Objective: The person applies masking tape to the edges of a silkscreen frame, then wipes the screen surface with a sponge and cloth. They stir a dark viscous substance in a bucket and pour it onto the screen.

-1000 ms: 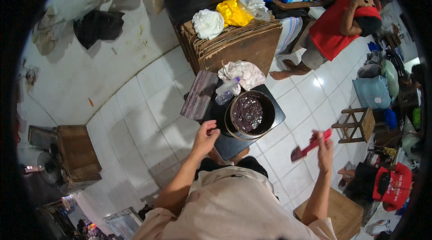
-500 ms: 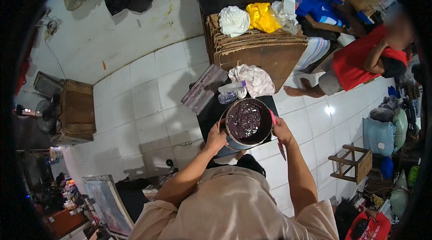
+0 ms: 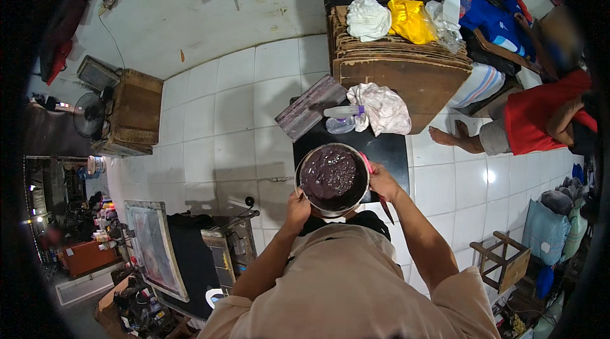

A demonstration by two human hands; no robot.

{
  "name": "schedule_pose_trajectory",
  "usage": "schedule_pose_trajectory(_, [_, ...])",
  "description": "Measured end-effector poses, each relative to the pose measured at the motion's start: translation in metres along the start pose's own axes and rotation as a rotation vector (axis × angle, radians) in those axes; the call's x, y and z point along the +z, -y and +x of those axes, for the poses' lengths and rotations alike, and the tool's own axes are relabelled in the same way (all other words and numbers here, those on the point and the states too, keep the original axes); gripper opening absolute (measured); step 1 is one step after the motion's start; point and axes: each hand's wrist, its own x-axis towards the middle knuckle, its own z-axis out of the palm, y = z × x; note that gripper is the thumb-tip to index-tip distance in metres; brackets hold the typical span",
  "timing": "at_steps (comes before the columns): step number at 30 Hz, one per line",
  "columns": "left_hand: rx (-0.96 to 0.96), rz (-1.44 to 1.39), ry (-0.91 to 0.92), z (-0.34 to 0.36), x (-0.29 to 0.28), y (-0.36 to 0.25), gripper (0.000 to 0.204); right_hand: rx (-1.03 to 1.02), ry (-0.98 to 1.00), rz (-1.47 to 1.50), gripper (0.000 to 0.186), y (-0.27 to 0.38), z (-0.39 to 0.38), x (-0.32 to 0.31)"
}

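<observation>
Between my two hands is a round bucket [image 3: 353, 198] of thick, dark purple paste [image 3: 329, 174], its opening facing up. My left hand [image 3: 297, 210] is closed on the rim's near left side. Gripping the right side is my right hand [image 3: 384, 182], which also has a tool with a pink handle [image 3: 366, 162] and a thin, dark red pointed end [image 3: 386, 209]; its exact kind is unclear. Beyond the bucket, a black table [image 3: 394, 156] carries a purple-streaked block [image 3: 310, 108], a clear plastic bottle [image 3: 343, 112] with a purple collar, and a stained cloth [image 3: 386, 110].
A stack of brown boards [image 3: 400, 75] stands behind the table, with bundles on top. At right are a person in red [image 3: 540, 116] and a wooden stool [image 3: 502, 261]. To the left stand a fan [image 3: 89, 115], a wooden cabinet [image 3: 136, 110] and a framed screen [image 3: 155, 247].
My view has turned, so the room appears shifted. The bucket, still in both hands, has moved left relative to the table and its cloth. The person in red has shifted posture.
</observation>
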Motion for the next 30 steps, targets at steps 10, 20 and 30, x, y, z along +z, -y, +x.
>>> schedule_pose_trajectory(10, [0.121, -0.586, 0.232, 0.006, -0.065, 0.025, 0.039, 0.092, 0.037, -0.053, 0.054, -0.001, 0.021, 0.08])
schedule_pose_trajectory(20, [-0.129, -0.768, 0.599, 0.035, -0.096, 0.043, 0.034, -0.061, -0.065, -0.52, 0.045, 0.021, 0.012, 0.076])
schedule_pose_trajectory(30, [-0.192, -0.8, 0.366, 0.01, -0.067, 0.008, 0.039, -0.211, -0.627, -0.674, 0.031, 0.178, -0.164, 0.002])
